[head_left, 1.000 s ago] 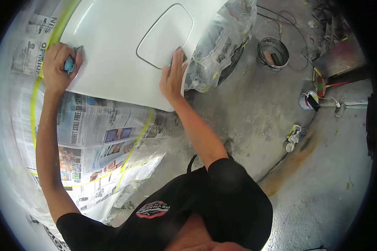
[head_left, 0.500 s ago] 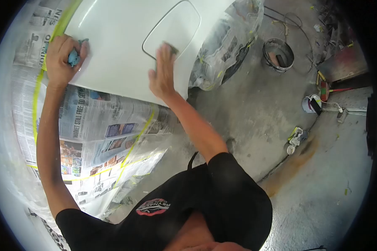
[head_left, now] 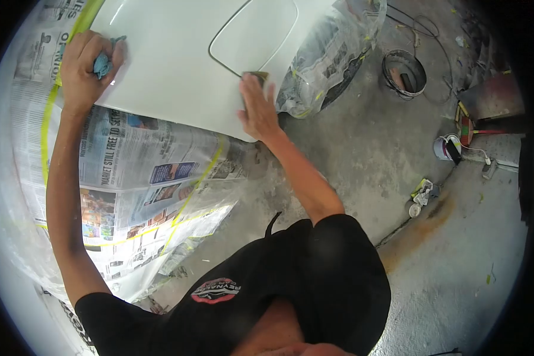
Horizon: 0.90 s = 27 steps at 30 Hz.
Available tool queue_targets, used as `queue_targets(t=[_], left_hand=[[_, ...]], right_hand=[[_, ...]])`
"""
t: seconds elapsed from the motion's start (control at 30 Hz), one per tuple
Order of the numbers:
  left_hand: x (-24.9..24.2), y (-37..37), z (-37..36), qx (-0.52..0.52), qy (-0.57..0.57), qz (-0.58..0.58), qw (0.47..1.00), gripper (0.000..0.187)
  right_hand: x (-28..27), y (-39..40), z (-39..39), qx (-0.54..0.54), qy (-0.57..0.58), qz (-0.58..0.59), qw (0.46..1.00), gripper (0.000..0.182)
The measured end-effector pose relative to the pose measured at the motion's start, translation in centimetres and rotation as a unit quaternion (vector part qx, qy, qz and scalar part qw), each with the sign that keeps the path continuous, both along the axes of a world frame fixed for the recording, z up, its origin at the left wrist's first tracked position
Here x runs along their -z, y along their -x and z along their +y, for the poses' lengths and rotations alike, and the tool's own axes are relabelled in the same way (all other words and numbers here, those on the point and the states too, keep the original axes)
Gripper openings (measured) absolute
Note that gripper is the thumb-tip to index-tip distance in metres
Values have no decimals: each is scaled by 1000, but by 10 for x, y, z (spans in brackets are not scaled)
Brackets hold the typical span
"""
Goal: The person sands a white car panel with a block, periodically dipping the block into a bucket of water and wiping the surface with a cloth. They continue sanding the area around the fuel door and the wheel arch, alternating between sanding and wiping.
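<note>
My left hand (head_left: 81,74) is closed around a crumpled blue cloth (head_left: 102,66), resting at the left edge of a glossy white car panel (head_left: 166,71). My right hand (head_left: 258,113) lies with its fingers over a small olive-brown sanding pad (head_left: 263,76), pressed on the panel just below the outline of the fuel flap (head_left: 258,32). Most of the pad is hidden under the fingers.
Newspaper (head_left: 142,172) held with yellow tape (head_left: 210,169) masks the car below the panel. Plastic and paper cover the wheel (head_left: 332,59). On the concrete floor stand a black bucket (head_left: 422,77), a white tub (head_left: 442,148) and a cable (head_left: 451,77).
My right hand has slid right and slightly down with the pad, from the flap's lower edge to just below its corner. My left hand keeps its hold on the cloth. The view has shifted slightly.
</note>
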<state>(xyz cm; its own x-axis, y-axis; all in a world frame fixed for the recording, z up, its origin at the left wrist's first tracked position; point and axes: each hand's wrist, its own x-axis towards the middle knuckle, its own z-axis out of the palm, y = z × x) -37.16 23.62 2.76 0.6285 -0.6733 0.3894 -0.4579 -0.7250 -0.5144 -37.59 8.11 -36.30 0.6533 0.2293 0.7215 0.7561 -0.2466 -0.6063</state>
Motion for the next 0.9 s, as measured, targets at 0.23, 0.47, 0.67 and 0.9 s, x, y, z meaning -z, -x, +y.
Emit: queue_targets(t=[0.23,0.47,0.67,0.9], left_hand=[[2,0,0,-16,-1,0,1000,26],[3,1,-2,-14,0,2,1000,26],[1,0,-3,-14,-2,-10,1000,27],[-1,1,-4,-3,6,-6,1000,27]], right_hand=[[-29,5,12,-1,-55,35,998,76],[-45,-25,25,121,-194,209,951,67],[-41,18,35,92,-184,242,948,64],[-25,10,30,40,-152,111,981,74]])
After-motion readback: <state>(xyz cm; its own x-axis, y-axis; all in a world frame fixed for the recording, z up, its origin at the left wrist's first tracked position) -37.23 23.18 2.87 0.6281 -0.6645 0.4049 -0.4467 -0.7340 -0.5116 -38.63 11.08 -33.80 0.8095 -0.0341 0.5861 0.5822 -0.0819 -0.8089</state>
